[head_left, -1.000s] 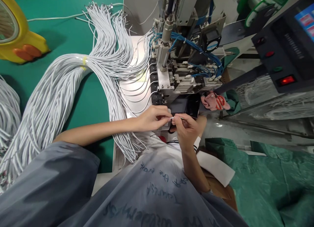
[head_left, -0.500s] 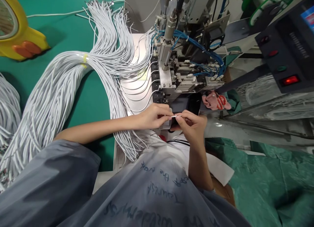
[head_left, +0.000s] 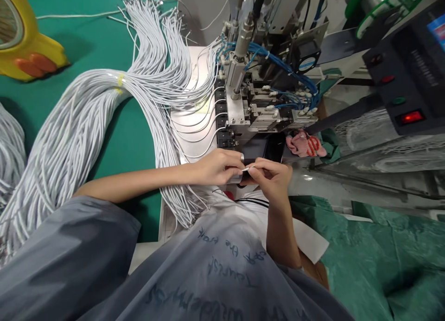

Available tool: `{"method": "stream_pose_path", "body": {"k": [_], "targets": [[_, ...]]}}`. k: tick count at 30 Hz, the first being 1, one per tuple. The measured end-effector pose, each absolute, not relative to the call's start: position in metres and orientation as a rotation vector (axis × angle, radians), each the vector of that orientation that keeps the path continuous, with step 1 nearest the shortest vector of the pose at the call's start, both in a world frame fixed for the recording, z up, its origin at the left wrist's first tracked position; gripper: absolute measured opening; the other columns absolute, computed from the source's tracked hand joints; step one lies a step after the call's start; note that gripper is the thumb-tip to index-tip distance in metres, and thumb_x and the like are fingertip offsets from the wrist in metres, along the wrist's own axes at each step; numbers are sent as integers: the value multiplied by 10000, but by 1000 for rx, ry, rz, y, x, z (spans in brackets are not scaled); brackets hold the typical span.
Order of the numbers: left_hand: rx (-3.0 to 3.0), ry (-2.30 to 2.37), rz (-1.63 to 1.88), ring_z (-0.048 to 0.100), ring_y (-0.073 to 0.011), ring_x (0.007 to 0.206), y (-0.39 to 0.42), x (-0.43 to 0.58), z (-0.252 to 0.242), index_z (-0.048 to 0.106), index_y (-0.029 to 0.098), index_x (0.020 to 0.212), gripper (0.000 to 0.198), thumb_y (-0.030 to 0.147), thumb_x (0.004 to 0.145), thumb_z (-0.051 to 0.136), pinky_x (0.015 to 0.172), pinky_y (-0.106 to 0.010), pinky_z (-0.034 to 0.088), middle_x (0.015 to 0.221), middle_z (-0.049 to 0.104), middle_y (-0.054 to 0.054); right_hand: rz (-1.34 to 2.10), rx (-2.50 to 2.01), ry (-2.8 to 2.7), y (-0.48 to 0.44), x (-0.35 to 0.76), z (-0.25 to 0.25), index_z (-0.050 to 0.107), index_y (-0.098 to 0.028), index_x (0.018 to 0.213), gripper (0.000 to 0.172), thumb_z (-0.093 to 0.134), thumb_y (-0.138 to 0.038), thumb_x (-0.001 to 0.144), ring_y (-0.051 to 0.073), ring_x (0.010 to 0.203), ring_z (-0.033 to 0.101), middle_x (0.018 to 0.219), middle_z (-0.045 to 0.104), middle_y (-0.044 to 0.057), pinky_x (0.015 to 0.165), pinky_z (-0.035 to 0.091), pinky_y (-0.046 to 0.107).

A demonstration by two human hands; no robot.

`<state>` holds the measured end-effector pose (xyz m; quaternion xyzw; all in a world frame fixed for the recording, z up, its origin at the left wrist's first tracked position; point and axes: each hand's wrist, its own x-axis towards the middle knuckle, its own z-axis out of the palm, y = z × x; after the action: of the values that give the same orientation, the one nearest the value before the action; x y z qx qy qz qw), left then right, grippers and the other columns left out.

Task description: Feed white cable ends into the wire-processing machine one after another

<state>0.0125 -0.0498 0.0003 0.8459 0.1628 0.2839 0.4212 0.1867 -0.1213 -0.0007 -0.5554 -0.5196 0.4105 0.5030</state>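
Between my two hands a short stretch of white cable [head_left: 247, 168] shows, bent slightly. My left hand [head_left: 220, 167] pinches it from the left, a ring on one finger. My right hand [head_left: 273, 175] grips the other side between thumb and fingers; the cable's tip is hidden there. Just left lies a large bundle of white cables [head_left: 93, 103], tied with a yellow band [head_left: 120, 80], its loose ends hanging near my left forearm. Several single cables run into the black clamps [head_left: 221, 122] along the edge of the machine [head_left: 239, 103], beyond my hands.
A yellow duck-shaped object [head_left: 33, 47] stands on the green mat [head_left: 90, 6]. At right are a control box [head_left: 410, 80] with a lit red switch, a wire spool [head_left: 382, 1] and a pink cloth [head_left: 302, 144]. Green sheeting [head_left: 392, 247] spreads at lower right.
The cable between my hands has gone from nearly straight to slightly bent and tilted. Both hands stay in almost the same place, and the view has shifted a little.
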Motion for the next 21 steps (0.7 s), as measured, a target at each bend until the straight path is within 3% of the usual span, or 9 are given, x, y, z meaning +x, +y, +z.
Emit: {"method": "stream_pose_path", "body": {"k": [9, 12, 17, 21], "targets": [[2015, 566, 877, 481, -80, 563, -55, 17, -6, 628, 141, 693, 179, 199, 840, 545, 536, -189, 382, 607, 529, 2, 804, -1386, -1032, -125, 156, -17, 651, -172, 625, 231, 615, -338, 782, 95, 499, 369, 548, 429, -19, 461, 321, 250], [2317, 475, 734, 497, -93, 582, -43, 12, -4, 639, 134, 769, 194, 173, 865, 475, 527, -202, 367, 671, 546, -23, 690, -1499, -1240, -122, 165, -9, 667, -175, 658, 184, 608, -299, 781, 96, 508, 389, 561, 457, -16, 462, 321, 247], [2795, 371, 342, 445, -95, 523, -25, 4, 0, 632, 115, 855, 234, 58, 793, 413, 470, -244, 287, 761, 548, -50, 805, -1518, -1477, -107, 184, -10, 610, -174, 568, 209, 600, -257, 759, 77, 471, 334, 505, 409, -37, 443, 282, 238], [2618, 499, 454, 483, -99, 569, -30, 9, -4, 638, 125, 821, 211, 138, 856, 431, 508, -224, 338, 726, 552, -35, 697, -1467, -1327, -103, 173, -20, 602, -174, 566, 216, 586, -262, 762, 84, 474, 323, 505, 362, -37, 446, 270, 246]]}}
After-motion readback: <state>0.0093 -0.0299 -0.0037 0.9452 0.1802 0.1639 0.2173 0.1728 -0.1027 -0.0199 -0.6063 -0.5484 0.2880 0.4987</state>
